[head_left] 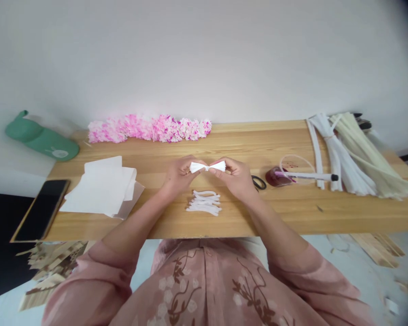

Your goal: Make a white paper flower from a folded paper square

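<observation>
Between my two hands, above the middle of the table, is a white pleated paper bow [197,167], pinched narrow at its centre and fanned out at both ends. My left hand [182,174] grips its left half with thumb and fingers. On the right half, my right hand [236,176] holds in the same way, thumb near the tied-looking middle. Just below the hands lies a small pile of short white fuzzy strips [204,203], like cut pipe cleaners. Black scissor handles [259,182] show partly behind my right wrist.
Along the wall runs a row of pink and white paper flowers [149,128]. White paper sheets [98,185], a phone [42,210] and a green bottle [42,138] are left. Rightward stand a cup of dark red liquid [275,177] with a brush [302,175] across it, and white pipe-cleaner bundles [340,154].
</observation>
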Tool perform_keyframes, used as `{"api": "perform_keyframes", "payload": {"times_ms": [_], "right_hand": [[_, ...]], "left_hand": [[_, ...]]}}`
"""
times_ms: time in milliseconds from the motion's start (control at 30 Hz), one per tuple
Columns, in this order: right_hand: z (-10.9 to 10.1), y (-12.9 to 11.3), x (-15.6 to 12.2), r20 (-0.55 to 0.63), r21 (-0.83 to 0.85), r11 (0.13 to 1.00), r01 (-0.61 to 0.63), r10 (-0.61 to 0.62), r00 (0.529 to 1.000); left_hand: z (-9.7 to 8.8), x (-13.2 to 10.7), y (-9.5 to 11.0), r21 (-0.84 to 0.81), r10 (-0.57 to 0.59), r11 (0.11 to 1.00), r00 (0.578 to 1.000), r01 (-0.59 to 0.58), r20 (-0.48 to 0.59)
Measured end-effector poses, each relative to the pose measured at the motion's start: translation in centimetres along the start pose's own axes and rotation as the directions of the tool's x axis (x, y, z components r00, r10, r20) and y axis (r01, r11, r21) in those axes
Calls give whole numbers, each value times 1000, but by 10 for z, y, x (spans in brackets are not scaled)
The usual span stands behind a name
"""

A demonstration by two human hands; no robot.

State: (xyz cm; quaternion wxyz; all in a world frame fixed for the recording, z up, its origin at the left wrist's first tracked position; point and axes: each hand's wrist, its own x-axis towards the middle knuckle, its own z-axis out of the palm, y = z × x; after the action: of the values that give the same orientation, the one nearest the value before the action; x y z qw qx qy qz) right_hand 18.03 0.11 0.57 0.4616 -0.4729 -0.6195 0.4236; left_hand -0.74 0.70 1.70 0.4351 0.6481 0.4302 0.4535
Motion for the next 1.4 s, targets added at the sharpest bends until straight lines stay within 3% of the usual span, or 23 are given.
{"api": "perform_keyframes", "payload": {"times_ms": [67, 167, 333, 500, 633, 933, 1167, 1400], "right_hand": [[1, -1, 0, -10, -54, 998, 21, -22, 1000], [2, -3, 1, -40, -19, 1000, 14, -15, 999], [2, 0, 3, -89, 89, 996, -15, 23, 996], [4, 0, 3, -91, 133, 991, -11, 23, 996], [3, -1, 2, -54, 149, 989, -9, 17, 998], [-1, 10, 1, 26, 110, 994, 27, -30, 999], [0, 2, -1, -29, 82, 995, 57, -55, 998], [-1, -2, 2, -115, 149, 989, -2, 20, 993]], "left_hand": [[-1, 1, -2, 3, -15, 1000, 1000, 15, -6], [2, 1, -2, -237, -152, 961, 988, 143, -19], [9, 2, -3, -622, -297, 735, 953, 270, 63], [14, 3, -7, -736, -370, 585, 919, 341, 132], [14, 3, -11, -763, -401, 520, 898, 384, 179], [10, 4, -13, -790, -312, 494, 922, 363, 228], [11, 2, -7, -748, -323, 551, 921, 369, 216], [7, 1, -3, -741, -322, 567, 925, 359, 202]]}}
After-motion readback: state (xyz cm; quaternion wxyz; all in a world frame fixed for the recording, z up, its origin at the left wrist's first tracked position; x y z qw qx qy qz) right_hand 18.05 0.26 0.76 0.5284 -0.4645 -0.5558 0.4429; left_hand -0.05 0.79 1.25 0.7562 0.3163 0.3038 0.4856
